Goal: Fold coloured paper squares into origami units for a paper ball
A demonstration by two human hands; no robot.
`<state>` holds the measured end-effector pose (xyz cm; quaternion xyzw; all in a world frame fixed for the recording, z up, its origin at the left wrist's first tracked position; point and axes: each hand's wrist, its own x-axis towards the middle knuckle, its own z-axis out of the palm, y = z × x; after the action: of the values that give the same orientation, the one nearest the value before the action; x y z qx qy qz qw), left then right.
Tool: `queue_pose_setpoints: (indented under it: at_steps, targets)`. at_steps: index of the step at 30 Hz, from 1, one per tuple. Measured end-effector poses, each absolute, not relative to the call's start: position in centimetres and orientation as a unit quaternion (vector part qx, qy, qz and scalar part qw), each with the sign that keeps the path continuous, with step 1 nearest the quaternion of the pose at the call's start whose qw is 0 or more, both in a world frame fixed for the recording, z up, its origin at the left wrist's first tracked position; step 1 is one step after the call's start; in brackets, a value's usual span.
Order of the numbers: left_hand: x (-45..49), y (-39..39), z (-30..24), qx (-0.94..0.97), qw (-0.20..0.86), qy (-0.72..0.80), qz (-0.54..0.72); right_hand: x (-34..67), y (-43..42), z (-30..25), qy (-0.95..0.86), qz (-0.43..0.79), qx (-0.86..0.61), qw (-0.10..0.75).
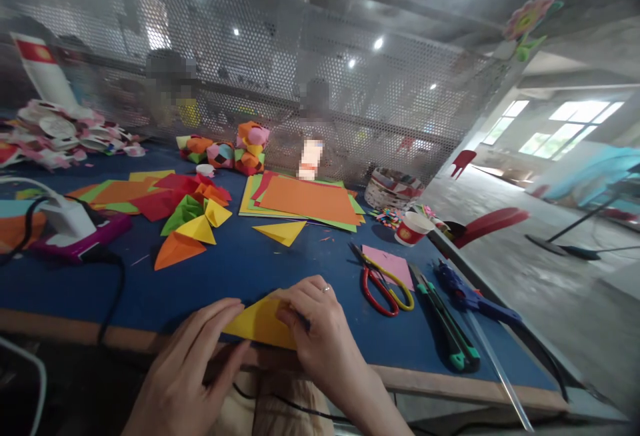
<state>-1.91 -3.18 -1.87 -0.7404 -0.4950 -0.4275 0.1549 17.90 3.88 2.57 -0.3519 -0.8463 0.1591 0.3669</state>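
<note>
A folded sheet of yellow paper (260, 323) lies at the table's front edge between my hands. My right hand (320, 323), with a ring on one finger, has its fingers curled and pinches the paper's right side. My left hand (195, 349) is at the paper's left corner, fingers stretched out and thumb apart below them. Further in lies a folded yellow triangle (283, 231). To its left sit folded pieces in green (185, 215), yellow (199, 228) and orange (177, 249).
Behind are stacked coloured sheets (310, 197) and paper ornaments (250, 149). On the right lie scissors (385, 283), pink paper (390, 264), a utility knife (445, 323), a glue gun (475, 299) and a paper cup (414, 229). A purple power strip (75, 239) with cables stands left.
</note>
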Motion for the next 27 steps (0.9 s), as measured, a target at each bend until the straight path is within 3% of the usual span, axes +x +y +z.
queue_pose_setpoints:
  at_steps: [8, 27]
  targets:
    - [-1.8, -4.2, 0.4, -0.774, 0.196, -0.421, -0.43, 18.4, 3.1, 3.7, -0.862, 0.079, -0.237, 0.441]
    - [-3.0, -2.1, 0.5, -0.793, 0.253, -0.426, -0.354, 21.5, 2.8, 1.3, -0.864, 0.075, -0.256, 0.428]
